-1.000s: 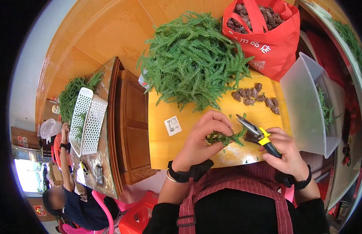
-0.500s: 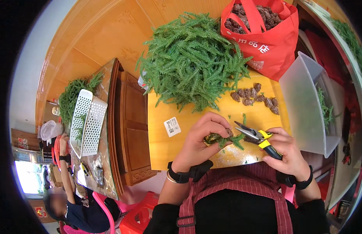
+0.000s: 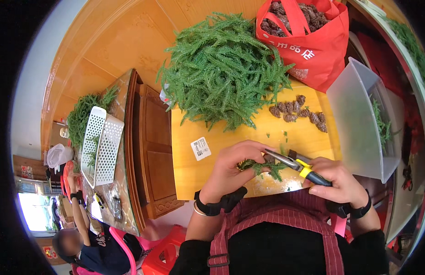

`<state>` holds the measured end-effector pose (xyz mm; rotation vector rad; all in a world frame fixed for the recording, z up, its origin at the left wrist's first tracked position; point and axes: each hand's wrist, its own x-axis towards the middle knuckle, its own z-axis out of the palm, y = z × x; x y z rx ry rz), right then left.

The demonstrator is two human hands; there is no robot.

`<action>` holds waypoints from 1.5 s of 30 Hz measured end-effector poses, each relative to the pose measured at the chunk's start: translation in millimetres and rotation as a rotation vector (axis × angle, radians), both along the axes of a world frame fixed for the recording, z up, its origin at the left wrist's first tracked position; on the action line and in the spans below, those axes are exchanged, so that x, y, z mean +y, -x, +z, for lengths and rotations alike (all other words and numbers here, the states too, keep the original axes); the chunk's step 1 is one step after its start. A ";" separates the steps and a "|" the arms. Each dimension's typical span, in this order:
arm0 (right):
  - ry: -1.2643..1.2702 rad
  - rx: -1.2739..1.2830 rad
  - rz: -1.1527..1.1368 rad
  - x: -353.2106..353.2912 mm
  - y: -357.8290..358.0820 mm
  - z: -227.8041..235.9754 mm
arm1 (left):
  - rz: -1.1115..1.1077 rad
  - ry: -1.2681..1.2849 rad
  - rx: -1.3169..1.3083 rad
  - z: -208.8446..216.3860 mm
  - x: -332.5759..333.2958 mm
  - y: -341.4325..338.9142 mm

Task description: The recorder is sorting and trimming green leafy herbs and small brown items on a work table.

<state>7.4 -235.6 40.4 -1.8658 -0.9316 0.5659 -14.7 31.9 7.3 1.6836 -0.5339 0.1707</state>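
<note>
Between its fingers, my left hand (image 3: 233,167) pinches a short green artificial pine sprig (image 3: 269,169), with what looks like a brown pine cone at its top, partly hidden by the fingers. Closed round the yellow and black handles of a pair of pliers (image 3: 308,172) is my right hand (image 3: 336,181). The plier jaws point left, at the top of the sprig and close to my left fingertips; I cannot tell if they grip anything. Several loose pine cones (image 3: 290,110) lie on the wooden table (image 3: 194,178) beyond my hands.
A big heap of green pine sprigs (image 3: 226,68) stands behind, beside a red bag (image 3: 313,59) of pine cones. At right is a translucent bin (image 3: 359,123). A white label (image 3: 201,148) lies on the table. Leftward, a person (image 3: 93,240) sits by another table with a white perforated basket (image 3: 107,151).
The pliers have moved left, bringing their jaws over the sprig at my left fingertips. The jaws look closer together than before. The seated person's arms have shifted slightly.
</note>
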 end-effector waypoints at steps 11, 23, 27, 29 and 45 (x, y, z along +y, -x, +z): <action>-0.069 0.609 0.086 4.1 -11.9 0.4 | 0.051 -0.167 0.011 8.0 -2.6 3.9; -0.025 0.580 0.103 3.3 -19.9 2.4 | 0.005 -0.276 0.024 13.9 -2.0 1.6; 0.153 0.477 -0.085 0.1 -22.4 9.1 | 0.002 -0.352 -0.040 14.0 -3.6 2.2; 0.087 0.527 -0.068 -0.8 -22.3 7.6 | -0.013 -0.346 -0.038 13.4 -4.9 1.6; 0.107 0.696 0.118 3.1 -24.4 9.9 | -0.019 -0.361 -0.020 9.7 -2.4 2.7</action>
